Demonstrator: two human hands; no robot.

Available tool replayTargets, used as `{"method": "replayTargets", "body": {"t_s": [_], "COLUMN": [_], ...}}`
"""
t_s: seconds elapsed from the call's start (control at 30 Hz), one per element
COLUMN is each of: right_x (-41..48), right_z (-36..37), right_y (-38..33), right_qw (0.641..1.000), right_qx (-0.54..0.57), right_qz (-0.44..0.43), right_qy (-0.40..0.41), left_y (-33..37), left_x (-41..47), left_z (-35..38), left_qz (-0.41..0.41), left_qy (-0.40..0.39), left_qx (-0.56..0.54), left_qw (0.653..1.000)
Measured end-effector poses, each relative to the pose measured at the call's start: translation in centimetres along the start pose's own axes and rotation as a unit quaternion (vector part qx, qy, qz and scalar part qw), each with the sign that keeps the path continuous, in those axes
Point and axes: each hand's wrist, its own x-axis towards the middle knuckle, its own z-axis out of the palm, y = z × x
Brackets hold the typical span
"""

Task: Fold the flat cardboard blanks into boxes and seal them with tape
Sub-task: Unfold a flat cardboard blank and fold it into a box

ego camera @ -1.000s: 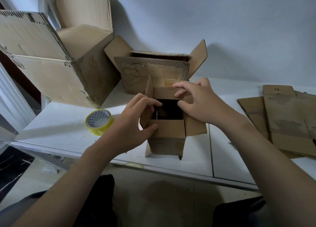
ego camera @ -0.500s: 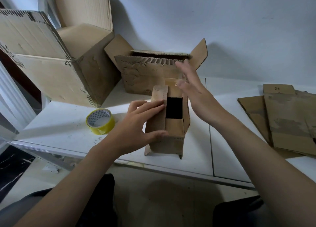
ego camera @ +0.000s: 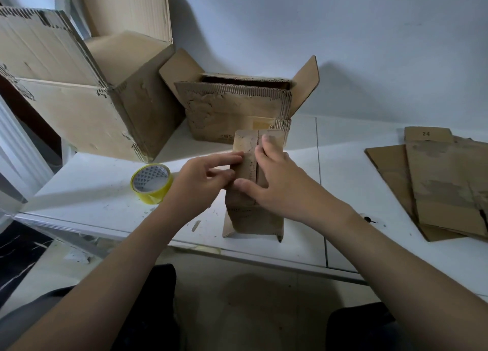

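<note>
Two top flaps of the small box [ego camera: 253,218] now lie shut and meet in a straight seam down the middle; half a second ago a dark opening still showed between them. The right hand [ego camera: 280,184], then lifted in the air, has come down flat on the right flap, its grip spread and the thumb lying across the seam. The left hand [ego camera: 198,184] presses the left flap from the outer edge, its grip loose, forefinger straight, pinching nothing. The box is tall, narrow brown corrugated cardboard with scuffed, peeling skin, and stands on the white, speckled worktop [ego camera: 92,192] with its bottom flaps poking out at the base. Left of the box a glossy yellow roll of tape [ego camera: 151,183] lies flat. Behind the box is a wider open carton [ego camera: 232,110] with ribbed fluting laid bare, and behind it to the left a big worn carton [ego camera: 79,99]. Right of the box, well apart, flat blanks [ego camera: 443,186] lie stacked.
</note>
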Motion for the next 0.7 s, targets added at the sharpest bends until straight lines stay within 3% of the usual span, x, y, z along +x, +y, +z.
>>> {"method": "replayTargets", "body": {"t_s": [0.2,0.33,0.5,0.6,0.7], "right_x": [0.4,1.0,0.7,0.6,0.5], "right_z": [2.7,3.7,3.7,2.6,0.8], "right_y": [-0.7,-0.4,-0.8,-0.4,1.3], "right_qw": [0.999,0.999,0.998,0.998,0.995], "right_qx": [0.021,0.002,-0.069,-0.06,-0.072], "right_qz": [-0.027,-0.01,0.004,-0.023,-0.048], "right_qy": [-0.02,-0.047,-0.003,-0.017,-0.059], "left_y": [-1.0,-2.2,-1.4,-1.8,-3.7], "left_x": [-0.1,0.0,0.4,1.0,1.3], "left_z": [-0.7,-0.6,-0.6,-2.5,-5.5], "left_qz": [-0.016,-0.065,-0.075,-0.064,-0.13], "left_qy": [0.04,0.028,-0.016,0.015,0.046], "left_qx": [0.085,0.029,-0.009,0.134,0.359], "left_qw": [0.995,0.997,0.997,0.989,0.923]}}
